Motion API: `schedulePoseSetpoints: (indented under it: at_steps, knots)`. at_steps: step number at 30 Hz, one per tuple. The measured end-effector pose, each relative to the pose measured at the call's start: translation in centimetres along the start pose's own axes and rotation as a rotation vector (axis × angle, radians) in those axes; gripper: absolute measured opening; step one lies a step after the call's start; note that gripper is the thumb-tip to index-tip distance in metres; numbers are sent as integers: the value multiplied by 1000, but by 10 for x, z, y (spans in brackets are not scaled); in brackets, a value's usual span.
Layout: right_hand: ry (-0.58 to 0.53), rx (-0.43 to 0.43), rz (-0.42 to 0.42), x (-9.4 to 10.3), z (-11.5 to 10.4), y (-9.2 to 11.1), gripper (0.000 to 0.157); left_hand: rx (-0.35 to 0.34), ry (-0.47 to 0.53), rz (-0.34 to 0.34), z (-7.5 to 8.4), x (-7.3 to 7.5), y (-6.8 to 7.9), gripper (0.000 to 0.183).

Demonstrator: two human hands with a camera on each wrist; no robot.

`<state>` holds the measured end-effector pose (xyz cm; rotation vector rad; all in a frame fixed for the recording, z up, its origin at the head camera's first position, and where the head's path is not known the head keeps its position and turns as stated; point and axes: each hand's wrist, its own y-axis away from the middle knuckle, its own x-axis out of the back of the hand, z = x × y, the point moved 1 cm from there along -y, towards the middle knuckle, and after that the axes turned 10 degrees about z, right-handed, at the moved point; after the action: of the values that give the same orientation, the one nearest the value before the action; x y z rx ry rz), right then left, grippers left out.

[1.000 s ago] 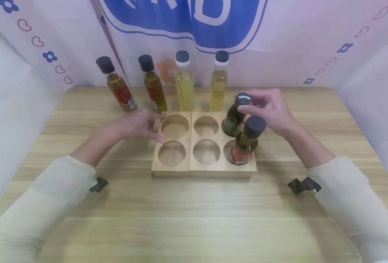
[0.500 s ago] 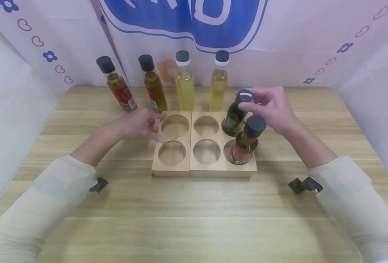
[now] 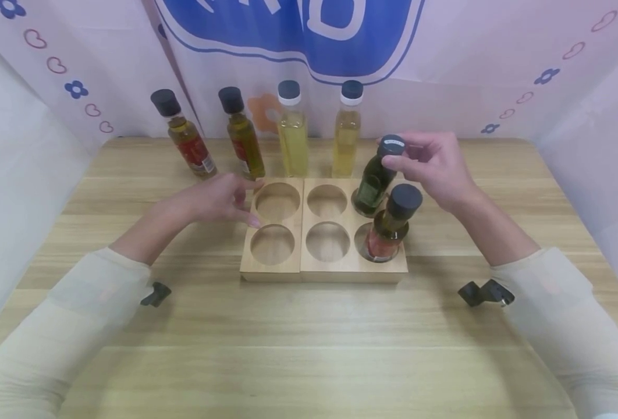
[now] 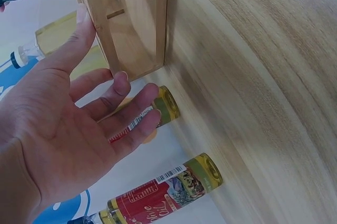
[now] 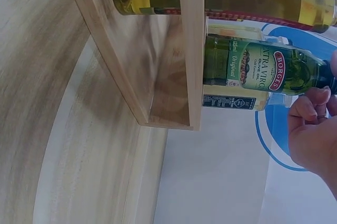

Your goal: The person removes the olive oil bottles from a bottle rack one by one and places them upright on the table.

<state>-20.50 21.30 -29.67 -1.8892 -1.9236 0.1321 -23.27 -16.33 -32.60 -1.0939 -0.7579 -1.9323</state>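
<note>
A wooden rack (image 3: 301, 270) with round holes stands mid-table. My right hand (image 3: 434, 166) pinches the dark cap of a green olive oil bottle (image 3: 372, 185), tilted a little, at the rack's back right hole. In the right wrist view, the bottle's label (image 5: 255, 66) reads Borges, and its base is level with the rack's top board. A red-labelled oil bottle (image 3: 384, 235) stands in the front right hole. At the rack's left end, my left hand (image 3: 217, 198) touches the edge with thumb and index finger; its other fingers (image 4: 124, 121) are loosely bent and hold nothing.
Behind the rack stand two red-labelled olive oil bottles, one far left (image 3: 191, 142) and one nearer (image 3: 246, 142). To their right are two clear bottles of yellow oil, a left one (image 3: 293, 139) and a right one (image 3: 347, 139). A printed curtain (image 3: 471, 58) hangs behind.
My right hand has moved slightly up and back, raising the green bottle a little in its hole. The left hand keeps its place on the rack.
</note>
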Motion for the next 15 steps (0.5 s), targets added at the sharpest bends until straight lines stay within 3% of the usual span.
schedulePoseSetpoints:
  at_steps: [15]
  knots:
    - [-186, -81, 108, 0, -2, -1, 26, -3, 17, 1, 0, 0, 1, 89]
